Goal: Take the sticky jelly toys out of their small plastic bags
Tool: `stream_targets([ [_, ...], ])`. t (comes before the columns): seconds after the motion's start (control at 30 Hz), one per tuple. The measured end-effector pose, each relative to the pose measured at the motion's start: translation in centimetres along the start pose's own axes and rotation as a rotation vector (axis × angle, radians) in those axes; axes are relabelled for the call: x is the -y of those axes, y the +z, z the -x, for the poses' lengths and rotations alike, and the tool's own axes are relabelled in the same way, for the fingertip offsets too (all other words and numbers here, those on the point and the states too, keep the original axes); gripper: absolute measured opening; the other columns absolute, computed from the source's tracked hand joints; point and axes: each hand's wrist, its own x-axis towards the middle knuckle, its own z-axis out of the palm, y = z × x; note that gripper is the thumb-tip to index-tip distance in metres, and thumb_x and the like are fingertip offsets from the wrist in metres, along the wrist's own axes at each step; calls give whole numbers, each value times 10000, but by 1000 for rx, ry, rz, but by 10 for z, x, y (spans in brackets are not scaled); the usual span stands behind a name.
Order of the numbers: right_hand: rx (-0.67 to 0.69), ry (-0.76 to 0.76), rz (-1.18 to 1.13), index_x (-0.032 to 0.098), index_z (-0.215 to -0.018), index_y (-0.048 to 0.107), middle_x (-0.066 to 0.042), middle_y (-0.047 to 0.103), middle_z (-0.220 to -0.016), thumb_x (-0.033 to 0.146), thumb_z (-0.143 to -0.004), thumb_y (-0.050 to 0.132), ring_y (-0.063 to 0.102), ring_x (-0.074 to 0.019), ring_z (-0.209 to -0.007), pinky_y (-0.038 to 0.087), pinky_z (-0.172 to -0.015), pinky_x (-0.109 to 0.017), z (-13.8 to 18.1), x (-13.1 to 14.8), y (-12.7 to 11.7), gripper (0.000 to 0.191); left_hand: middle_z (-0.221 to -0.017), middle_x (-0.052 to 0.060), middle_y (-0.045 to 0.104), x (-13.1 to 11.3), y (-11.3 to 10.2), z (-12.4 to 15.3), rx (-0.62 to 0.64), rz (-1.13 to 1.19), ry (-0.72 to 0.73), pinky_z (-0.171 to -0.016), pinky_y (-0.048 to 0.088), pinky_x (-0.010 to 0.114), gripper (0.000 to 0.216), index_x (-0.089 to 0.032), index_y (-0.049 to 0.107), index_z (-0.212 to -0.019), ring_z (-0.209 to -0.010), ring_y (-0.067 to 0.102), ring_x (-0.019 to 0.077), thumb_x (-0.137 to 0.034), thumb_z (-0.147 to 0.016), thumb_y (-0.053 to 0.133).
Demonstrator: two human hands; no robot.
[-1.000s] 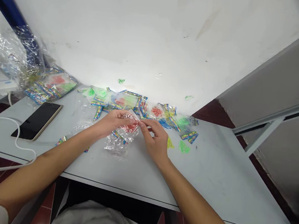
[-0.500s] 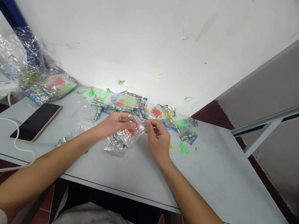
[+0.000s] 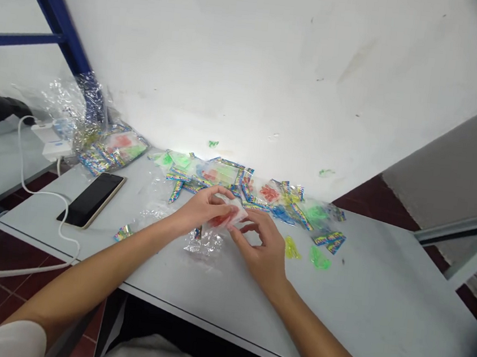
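Note:
My left hand and my right hand meet over the grey table, both pinching a small clear plastic packet with a red toy inside. The left fingers close on its left edge, the right fingertips on its right edge. Under the hands lies crumpled clear plastic. Behind them a row of packets with colourful printed headers holds red and green toys. Loose green and yellow toys lie to the right of my right hand.
A black phone lies at the table's left, next to a white cable and charger. A heap of clear bags sits at the back left by a blue frame. A white wall rises behind.
The view has shifted, so everything sits further right and lower. My hands have drawn closer together on the red-toy packet, which now lies lower, nearer the table.

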Motion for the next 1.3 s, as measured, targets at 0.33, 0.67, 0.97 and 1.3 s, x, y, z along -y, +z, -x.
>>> stream_targets([
  [0.33, -119, -59, 124, 265, -1020, 664, -58, 632, -981, 297, -865, 698, 618, -145, -700, 576, -516, -304, 0, 8, -2, 162, -771, 5, 620, 0, 4, 5, 139, 4, 136, -557, 380, 236, 248, -202, 706, -939, -611, 513, 101, -412, -807, 727],
  [0.67, -131, 22, 126, 255, -1014, 704, -60, 652, -986, 296, -889, 669, 618, -132, -685, 555, -515, -284, -3, 3, -5, 136, -674, 26, 590, -4, 10, 10, 103, 117, 59, -686, 453, 286, 467, -152, 686, -702, -666, 554, 140, -569, -886, 586],
  [0.97, -89, 86, 137, 251, -953, 733, -55, 720, -937, 314, -927, 607, 646, -150, -716, 522, -520, -279, -6, 2, -9, 143, -810, 37, 680, -7, 8, 11, 205, 40, 68, -768, 471, 304, 231, -180, 732, -902, -766, 622, 160, -393, -813, 716],
  [1.3, -66, 122, 119, 240, -899, 699, -43, 707, -856, 332, -955, 559, 630, -164, -724, 514, -577, -292, -7, -1, -10, 177, -816, 46, 700, -9, 8, 12, 233, -24, 51, -766, 476, 314, 231, -178, 730, -931, -784, 647, 171, -378, -818, 709],
])
